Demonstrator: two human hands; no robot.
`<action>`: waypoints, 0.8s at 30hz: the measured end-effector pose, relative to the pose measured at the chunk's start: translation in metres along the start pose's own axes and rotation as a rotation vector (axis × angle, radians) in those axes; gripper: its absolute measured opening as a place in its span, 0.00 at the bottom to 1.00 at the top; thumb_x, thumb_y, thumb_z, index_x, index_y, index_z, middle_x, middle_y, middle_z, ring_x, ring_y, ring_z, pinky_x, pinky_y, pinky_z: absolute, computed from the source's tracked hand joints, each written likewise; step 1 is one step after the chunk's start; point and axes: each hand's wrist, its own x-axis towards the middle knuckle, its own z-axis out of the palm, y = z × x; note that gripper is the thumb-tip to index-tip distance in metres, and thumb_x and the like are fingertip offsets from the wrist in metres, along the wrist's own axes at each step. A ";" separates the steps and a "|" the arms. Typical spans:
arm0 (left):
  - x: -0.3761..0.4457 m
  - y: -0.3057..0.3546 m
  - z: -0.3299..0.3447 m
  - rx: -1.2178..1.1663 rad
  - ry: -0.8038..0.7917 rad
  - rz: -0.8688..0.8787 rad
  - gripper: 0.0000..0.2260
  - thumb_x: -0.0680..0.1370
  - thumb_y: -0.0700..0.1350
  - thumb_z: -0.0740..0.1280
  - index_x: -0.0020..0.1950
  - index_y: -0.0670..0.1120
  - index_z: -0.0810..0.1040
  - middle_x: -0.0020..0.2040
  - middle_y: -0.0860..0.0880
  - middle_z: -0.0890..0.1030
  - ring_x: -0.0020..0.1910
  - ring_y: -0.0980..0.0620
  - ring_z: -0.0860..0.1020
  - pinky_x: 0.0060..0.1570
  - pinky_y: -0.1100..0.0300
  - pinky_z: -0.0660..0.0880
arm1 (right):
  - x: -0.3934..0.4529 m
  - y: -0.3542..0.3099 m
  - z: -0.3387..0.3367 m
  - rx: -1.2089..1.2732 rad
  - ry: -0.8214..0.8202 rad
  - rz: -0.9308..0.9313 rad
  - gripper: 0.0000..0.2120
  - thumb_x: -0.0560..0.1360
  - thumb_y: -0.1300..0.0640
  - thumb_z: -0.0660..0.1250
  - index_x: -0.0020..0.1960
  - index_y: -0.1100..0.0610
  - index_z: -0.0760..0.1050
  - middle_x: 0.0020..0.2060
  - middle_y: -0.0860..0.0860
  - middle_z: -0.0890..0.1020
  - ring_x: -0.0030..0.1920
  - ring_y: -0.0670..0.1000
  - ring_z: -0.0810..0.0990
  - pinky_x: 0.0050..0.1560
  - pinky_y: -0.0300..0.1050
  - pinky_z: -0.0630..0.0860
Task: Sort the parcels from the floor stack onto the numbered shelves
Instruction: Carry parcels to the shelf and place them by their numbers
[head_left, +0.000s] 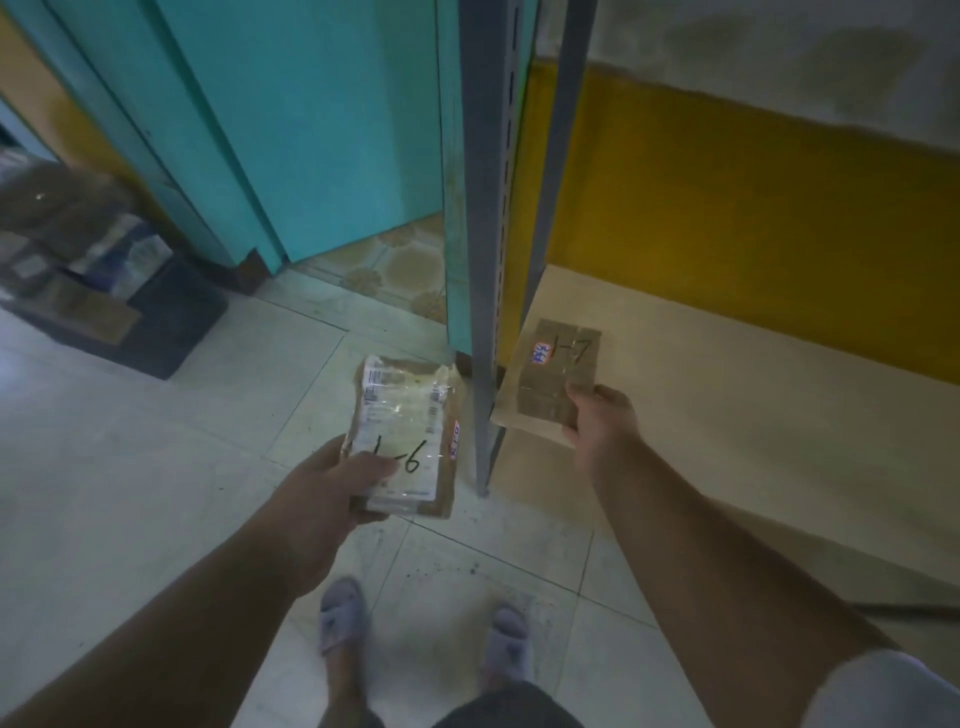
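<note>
Left hand: thumb laid across the top face, fingers curled beneath, gripping the near end of a flat brown cardboard parcel wrapped in glossy clear tape, held above the floor, just left of the shelf post. Parcel bears a white printed shipping label, print too small to read, with "1-6" handwritten in black marker near the thumb and a small red-and-white sticker on its right edge. Right hand: fingers closed over the near right corner of a small flat brown cardboard parcel criss-crossed with brown tape, which lies on the pale beige shelf board at its left front corner. Written on it: "1-7" in black marker, beside a white sticker with blue characters, not legible. Grey slotted metal shelf upright stands between the two parcels. Behind: teal painted panel; yellow wall band under grey plaster. Floor: pale glossy square tiles, speckled near two grey slippers. Far left: blurred heap of parcels on a dark mat.
</note>
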 end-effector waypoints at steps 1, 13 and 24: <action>0.004 -0.002 0.001 -0.003 0.005 0.002 0.12 0.75 0.41 0.69 0.58 0.46 0.80 0.53 0.43 0.86 0.54 0.41 0.83 0.56 0.47 0.77 | 0.006 0.003 0.004 -0.014 0.026 -0.013 0.22 0.70 0.53 0.78 0.59 0.52 0.73 0.48 0.52 0.81 0.48 0.53 0.82 0.55 0.53 0.81; 0.029 -0.010 -0.007 0.108 -0.031 -0.006 0.10 0.78 0.41 0.67 0.59 0.44 0.78 0.53 0.45 0.85 0.55 0.44 0.82 0.59 0.48 0.79 | 0.042 0.005 0.018 -0.354 0.162 -0.206 0.18 0.77 0.53 0.68 0.66 0.53 0.76 0.51 0.50 0.81 0.50 0.54 0.80 0.47 0.44 0.74; -0.008 0.014 0.013 0.267 -0.140 0.012 0.06 0.79 0.41 0.66 0.54 0.50 0.78 0.56 0.43 0.82 0.57 0.41 0.80 0.62 0.42 0.77 | -0.126 -0.003 -0.010 -0.451 -0.180 -0.361 0.12 0.78 0.43 0.65 0.55 0.48 0.76 0.49 0.50 0.83 0.49 0.54 0.83 0.49 0.54 0.82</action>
